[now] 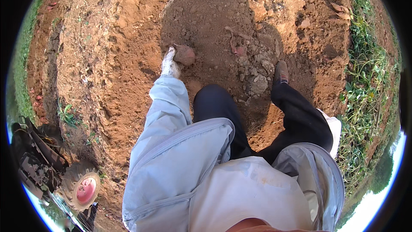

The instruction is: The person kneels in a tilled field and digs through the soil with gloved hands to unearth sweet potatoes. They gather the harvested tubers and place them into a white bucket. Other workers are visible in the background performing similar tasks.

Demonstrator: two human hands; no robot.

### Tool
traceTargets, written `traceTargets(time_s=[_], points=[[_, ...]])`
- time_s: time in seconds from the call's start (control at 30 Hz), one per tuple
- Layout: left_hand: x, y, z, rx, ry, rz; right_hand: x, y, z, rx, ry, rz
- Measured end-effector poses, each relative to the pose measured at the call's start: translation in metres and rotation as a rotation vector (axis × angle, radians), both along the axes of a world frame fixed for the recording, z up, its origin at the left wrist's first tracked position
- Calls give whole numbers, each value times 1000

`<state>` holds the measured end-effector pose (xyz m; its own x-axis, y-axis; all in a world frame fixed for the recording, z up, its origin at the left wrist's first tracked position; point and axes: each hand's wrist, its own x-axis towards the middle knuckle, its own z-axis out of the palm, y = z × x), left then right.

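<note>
My left hand [170, 62], in a dirty white knit glove, grips a soil-covered reddish sweet potato [185, 55] just above the loose brown earth. A thin stem end sticks up from the root near my fingers. To its right another reddish root [238, 51] lies partly buried among clods, with a dry stalk running up from it. My right hand is out of view. Before me are my dark-trousered knee [214, 101] and my right shoe [281, 71], set on the dug soil.
Green vines [370, 58] run along the right. More roots [341, 11] lie at the upper right. A pale object [333, 129], partly hidden, sits behind my right leg. At the lower left are a wheel with a red hub [86, 189] and someone in camouflage clothing [40, 164].
</note>
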<state>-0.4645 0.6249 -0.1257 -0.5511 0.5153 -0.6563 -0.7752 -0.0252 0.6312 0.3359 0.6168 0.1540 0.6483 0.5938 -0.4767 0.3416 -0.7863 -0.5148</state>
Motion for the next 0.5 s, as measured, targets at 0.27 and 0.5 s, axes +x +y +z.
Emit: traceTargets(time_s=[0.27,0.5], points=[[26,52,66,273,-209,-229,-230,121,88,773,357,509],[94,107,59,-32,253,-678,-325,121,99,421,271,876]])
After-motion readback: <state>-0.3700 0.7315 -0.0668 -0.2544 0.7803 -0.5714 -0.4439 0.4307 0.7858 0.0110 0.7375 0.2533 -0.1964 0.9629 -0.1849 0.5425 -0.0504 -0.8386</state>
